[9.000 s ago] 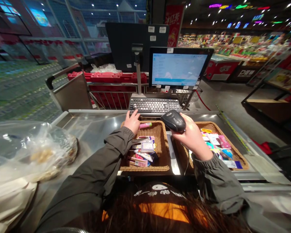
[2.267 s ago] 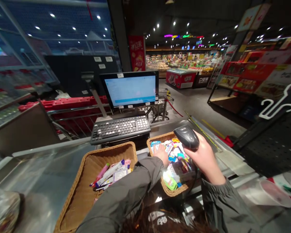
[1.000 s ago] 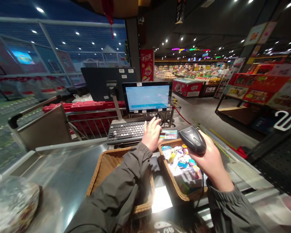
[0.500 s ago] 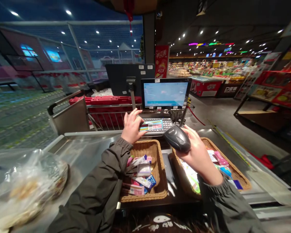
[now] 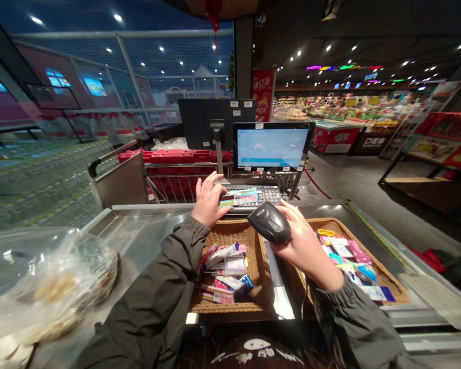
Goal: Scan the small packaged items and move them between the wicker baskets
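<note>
Between the thumb and fingers of my left hand (image 5: 210, 201) is a flat, light-blue packet (image 5: 238, 197) with a barcode on its face. It is held over the keyboard (image 5: 269, 195). My right hand (image 5: 301, 246) is wrapped around a black barcode scanner (image 5: 271, 222), whose head points left toward the packet. Beneath my left hand stands a wicker basket (image 5: 259, 277) with several small wrapped goods in it. A second wicker basket (image 5: 386, 266), partly hidden by my right arm, holds more small coloured packages.
A lit monitor (image 5: 271, 147) stands behind the keyboard, with the dark back of another screen (image 5: 200, 123) beside it. Clear plastic bags (image 5: 57, 287) lie on the metal counter (image 5: 138, 230) at left. A shopping cart (image 5: 180, 177) is beyond the counter.
The scanner in my right hand has shifted left, closer to the packet. More of the right basket now shows. The view has turned slightly left, and my left hand keeps its hold.
</note>
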Available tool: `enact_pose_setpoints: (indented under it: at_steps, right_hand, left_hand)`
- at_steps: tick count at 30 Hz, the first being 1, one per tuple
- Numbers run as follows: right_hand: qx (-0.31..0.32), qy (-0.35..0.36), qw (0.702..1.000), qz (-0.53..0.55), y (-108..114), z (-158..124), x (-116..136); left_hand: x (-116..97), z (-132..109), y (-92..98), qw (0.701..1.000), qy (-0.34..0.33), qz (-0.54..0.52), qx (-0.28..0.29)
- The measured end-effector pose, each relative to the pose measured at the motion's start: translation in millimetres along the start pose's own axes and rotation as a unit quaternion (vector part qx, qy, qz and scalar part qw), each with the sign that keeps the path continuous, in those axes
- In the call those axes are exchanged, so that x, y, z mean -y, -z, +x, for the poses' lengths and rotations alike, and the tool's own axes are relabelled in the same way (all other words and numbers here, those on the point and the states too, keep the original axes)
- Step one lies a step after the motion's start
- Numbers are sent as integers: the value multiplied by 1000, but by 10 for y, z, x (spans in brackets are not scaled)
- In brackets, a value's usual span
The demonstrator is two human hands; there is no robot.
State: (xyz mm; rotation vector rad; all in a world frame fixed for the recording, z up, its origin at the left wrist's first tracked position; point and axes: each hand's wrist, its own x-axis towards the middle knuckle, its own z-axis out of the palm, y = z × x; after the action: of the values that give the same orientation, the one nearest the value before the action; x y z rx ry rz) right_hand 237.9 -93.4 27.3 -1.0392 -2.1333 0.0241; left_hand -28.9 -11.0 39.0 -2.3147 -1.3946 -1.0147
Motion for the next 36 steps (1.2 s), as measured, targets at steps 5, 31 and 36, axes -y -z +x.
enact_pose_setpoints:
  at_steps: [5, 31, 36]
  right_hand:
    - [4, -1, 1000, -6, -10, 0, 35]
    - [15, -40, 999, -8, -178, 1, -151]
    - [30, -56, 998, -6, -264, -17, -203]
  left_hand:
    - [21, 0, -11, 1000, -9, -7, -6]
    - [237, -196, -230, 998, 29, 4, 59]
    - [368, -388, -452, 994, 30, 6, 105]
